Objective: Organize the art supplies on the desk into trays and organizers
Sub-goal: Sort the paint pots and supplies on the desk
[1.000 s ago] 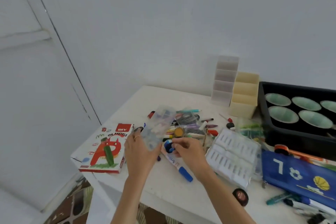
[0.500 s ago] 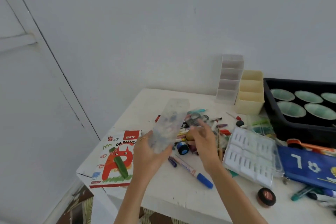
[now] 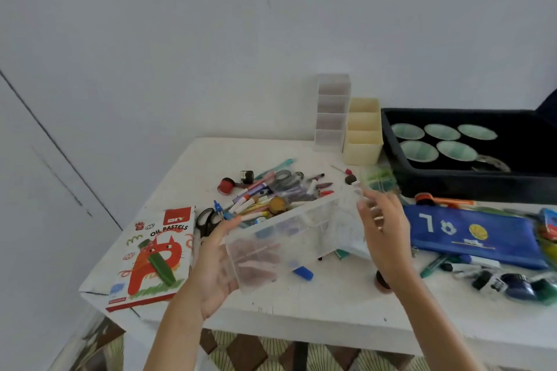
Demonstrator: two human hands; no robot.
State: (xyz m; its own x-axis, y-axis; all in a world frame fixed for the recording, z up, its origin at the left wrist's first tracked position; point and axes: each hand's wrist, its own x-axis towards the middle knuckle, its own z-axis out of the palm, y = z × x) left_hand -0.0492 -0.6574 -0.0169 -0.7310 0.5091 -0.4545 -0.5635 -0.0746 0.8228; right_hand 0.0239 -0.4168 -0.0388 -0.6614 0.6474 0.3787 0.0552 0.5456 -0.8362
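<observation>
Clear divided box point(image 3: 301, 229) is hovering tilted above the worktop point(image 3: 211, 156), its left end sitting lower in view than its right end. Left of the box, an oil pastels carton point(image 3: 150, 253) is lying flat at the worktop's front left corner. Between carton and box, the left grip point(image 3: 211, 274) is grasping the box's left end, with the thumb lying along the upper edge and the fingers curling underneath, showing through the clear wall. Black-handled scissors point(image 3: 206, 221) are lying just behind this grip. Behind the box, a heap of markers and pens point(image 3: 271, 193) is spreading across the worktop. At the box's right end, the right grip point(image 3: 382, 238) is hanging released, fingers loosely extended; blur is hiding whether they are touching the box. Behind and right of the box, a white stacked organizer point(image 3: 331, 113) and a cream organizer point(image 3: 363, 132) are standing side by side. Right of the box, a blue pencil case point(image 3: 470, 235) is lying flat, with a black tray point(image 3: 452, 187) sitting behind it.
</observation>
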